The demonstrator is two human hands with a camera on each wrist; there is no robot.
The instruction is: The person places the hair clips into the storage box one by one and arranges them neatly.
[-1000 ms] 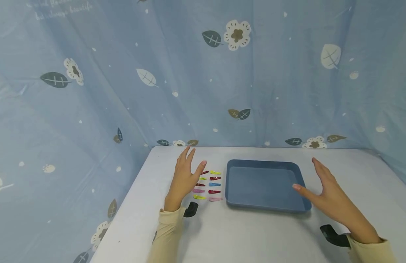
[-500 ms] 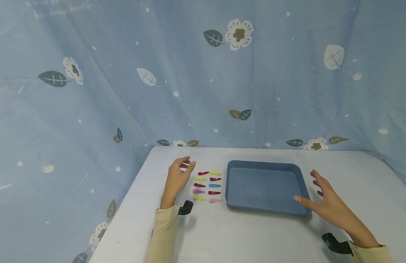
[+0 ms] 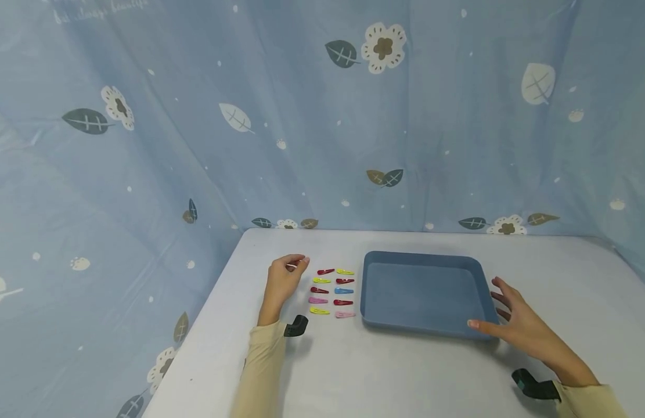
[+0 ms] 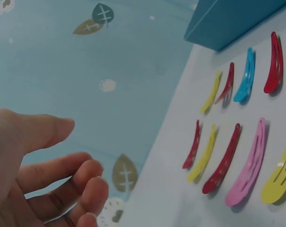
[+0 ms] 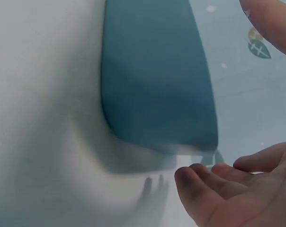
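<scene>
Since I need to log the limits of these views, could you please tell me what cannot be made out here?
- Head view: whether the right hand touches the blue tray; its fingers cover the tray's near right corner.
- Left wrist view: the yellow hair clip at lower right is cut off by the frame edge.
- Right wrist view: the tray is blurred; its inside is hidden by its wall.
- Left wrist view: the left hand is partly out of frame.

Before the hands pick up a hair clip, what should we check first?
1. Hair clips lie apart in two neat rows on the table: ok.
2. Blue tray has bare room inside: ok.
3. Left hand holds nothing and is beside the clips: ok.
4. Right hand holds nothing, at the tray's near right corner: ok.
5. Right hand touching the tray rim: cannot tell.
6. Nothing lies between the clips and the tray: ok.
</scene>
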